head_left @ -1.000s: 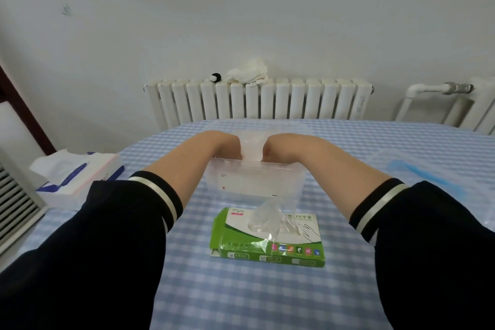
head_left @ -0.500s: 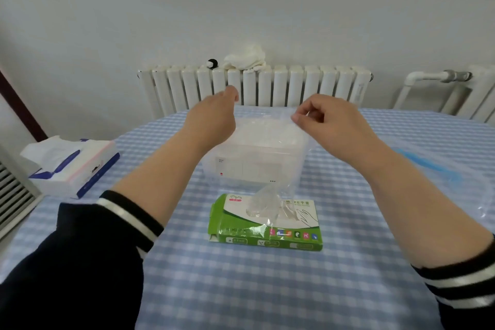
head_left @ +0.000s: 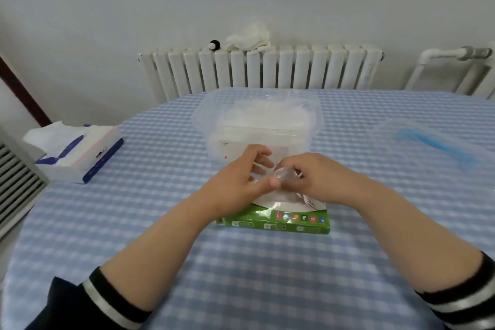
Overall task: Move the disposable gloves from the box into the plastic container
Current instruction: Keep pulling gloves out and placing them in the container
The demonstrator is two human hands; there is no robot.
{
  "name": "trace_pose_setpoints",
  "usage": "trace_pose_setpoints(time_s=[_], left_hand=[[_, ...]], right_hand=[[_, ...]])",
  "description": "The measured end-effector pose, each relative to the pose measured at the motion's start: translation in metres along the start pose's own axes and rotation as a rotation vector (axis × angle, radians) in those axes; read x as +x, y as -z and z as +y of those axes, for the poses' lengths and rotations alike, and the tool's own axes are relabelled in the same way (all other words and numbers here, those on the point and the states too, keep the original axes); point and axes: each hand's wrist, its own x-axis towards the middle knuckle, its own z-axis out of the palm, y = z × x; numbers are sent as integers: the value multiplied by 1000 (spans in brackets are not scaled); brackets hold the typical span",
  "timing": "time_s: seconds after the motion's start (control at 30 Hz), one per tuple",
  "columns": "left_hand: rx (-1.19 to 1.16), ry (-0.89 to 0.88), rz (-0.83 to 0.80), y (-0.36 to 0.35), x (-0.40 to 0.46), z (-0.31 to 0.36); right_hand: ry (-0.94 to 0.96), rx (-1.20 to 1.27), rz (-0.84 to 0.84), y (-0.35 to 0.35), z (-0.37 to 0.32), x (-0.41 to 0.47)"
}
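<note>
A green and white box of disposable gloves [head_left: 276,218] lies flat on the checked tablecloth, mostly hidden by my hands. Just behind it stands the clear plastic container [head_left: 257,126], holding a pile of thin clear gloves. Both hands are over the box top. My right hand [head_left: 318,178] pinches a clear glove [head_left: 284,174] that sticks up out of the box. My left hand [head_left: 238,185] meets it there, thumb against the same glove and fingers loosely spread.
A tissue pack [head_left: 77,151] lies at the table's left edge. A clear lid with a blue strip [head_left: 434,146] rests at the right. A white radiator [head_left: 265,68] with a cloth on it runs along the wall behind the table [head_left: 241,276].
Both hands came out of the container, rose above its rim, then dropped toward me onto the glove box. The right hand has taken hold of the glove sticking out.
</note>
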Motion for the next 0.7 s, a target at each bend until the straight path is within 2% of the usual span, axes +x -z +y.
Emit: trace_pose_setpoints(time_s=[0.1, 0.23, 0.4, 0.5, 0.6, 0.7], left_hand=[[50, 88, -41, -7, -3, -14], [73, 88, -26, -11, -5, -14], [122, 104, -42, -10, -4, -13], [163, 122, -45, -9, -4, -15], [4, 87, -24, -10, -3, -10], [-362, 47, 146, -11, 1, 1]], right_hand=[[38, 203, 125, -8, 3, 6], [60, 460, 253, -11, 1, 9], [-4, 934, 428, 3, -5, 7], [-8, 1077, 482, 17, -10, 1], [-31, 1127, 510, 21, -12, -4], [-78, 1164, 473, 19, -14, -4]])
